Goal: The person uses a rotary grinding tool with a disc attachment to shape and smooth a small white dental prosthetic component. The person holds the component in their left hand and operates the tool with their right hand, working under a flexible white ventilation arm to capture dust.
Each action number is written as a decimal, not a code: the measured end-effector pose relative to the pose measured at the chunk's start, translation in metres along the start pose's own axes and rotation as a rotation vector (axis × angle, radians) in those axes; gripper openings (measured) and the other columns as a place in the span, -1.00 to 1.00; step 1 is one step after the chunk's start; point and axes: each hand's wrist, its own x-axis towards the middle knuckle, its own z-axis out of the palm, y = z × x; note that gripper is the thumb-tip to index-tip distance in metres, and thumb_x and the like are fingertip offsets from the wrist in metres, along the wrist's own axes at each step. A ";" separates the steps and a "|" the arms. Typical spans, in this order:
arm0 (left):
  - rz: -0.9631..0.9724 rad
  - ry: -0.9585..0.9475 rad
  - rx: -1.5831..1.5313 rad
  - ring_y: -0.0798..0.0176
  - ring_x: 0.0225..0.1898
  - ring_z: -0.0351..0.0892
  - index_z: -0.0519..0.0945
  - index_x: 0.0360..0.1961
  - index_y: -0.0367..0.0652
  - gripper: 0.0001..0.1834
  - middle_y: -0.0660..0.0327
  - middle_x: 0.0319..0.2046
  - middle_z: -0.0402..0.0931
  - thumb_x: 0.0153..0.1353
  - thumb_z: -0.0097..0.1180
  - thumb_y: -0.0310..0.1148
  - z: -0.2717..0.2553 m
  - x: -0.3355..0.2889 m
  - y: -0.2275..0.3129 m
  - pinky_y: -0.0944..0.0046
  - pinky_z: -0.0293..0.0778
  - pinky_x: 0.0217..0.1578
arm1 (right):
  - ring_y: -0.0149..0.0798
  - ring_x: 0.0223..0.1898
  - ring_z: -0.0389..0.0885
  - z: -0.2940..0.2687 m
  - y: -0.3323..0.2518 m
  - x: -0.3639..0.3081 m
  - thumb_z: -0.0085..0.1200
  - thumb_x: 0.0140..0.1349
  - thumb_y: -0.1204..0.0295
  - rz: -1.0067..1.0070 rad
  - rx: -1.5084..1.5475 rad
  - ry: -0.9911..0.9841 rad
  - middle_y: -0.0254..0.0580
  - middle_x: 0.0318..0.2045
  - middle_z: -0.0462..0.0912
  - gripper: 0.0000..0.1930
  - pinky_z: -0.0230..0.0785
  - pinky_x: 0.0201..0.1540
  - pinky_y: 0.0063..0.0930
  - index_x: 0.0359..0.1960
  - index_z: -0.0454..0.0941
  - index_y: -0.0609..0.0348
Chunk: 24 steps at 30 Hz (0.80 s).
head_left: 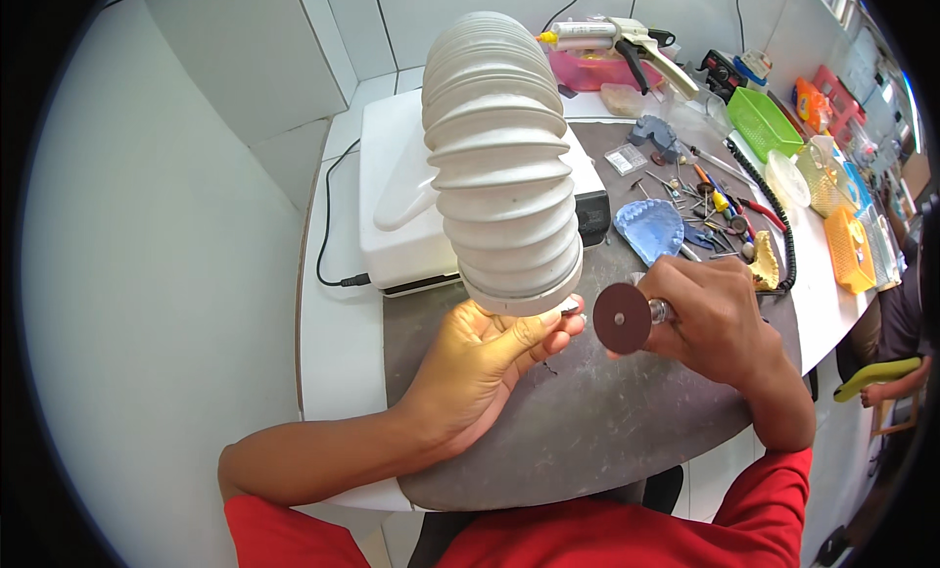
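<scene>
Though apart, both hands [482, 360] [717, 318] full: small piece [569, 310] in left, disc tool [627, 318] in right

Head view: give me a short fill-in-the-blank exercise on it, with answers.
The left hand pinches a small piece by a ribbed hose coloured ____.
The right hand holds a rotary tool whose disc is ____ in shape.
The person's sleeves are coloured ____.
Missing words: white; round; red.

Matt disc [612, 325]; shiny metal handpiece [662, 310]; ribbed plastic hose [501, 176]; scuffed mat [587, 421].
</scene>
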 end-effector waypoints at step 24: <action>-0.097 -0.016 -0.051 0.42 -0.14 0.55 0.50 -0.02 -0.24 -0.79 0.26 -0.20 0.51 0.36 0.10 -0.41 -0.002 -0.003 0.006 0.46 0.51 -0.10 | -0.20 -0.80 0.40 0.016 0.002 0.008 0.26 -0.12 -0.35 0.145 -0.026 -0.059 -0.30 -0.82 0.36 -0.26 0.21 -0.69 -0.33 -0.80 0.36 0.15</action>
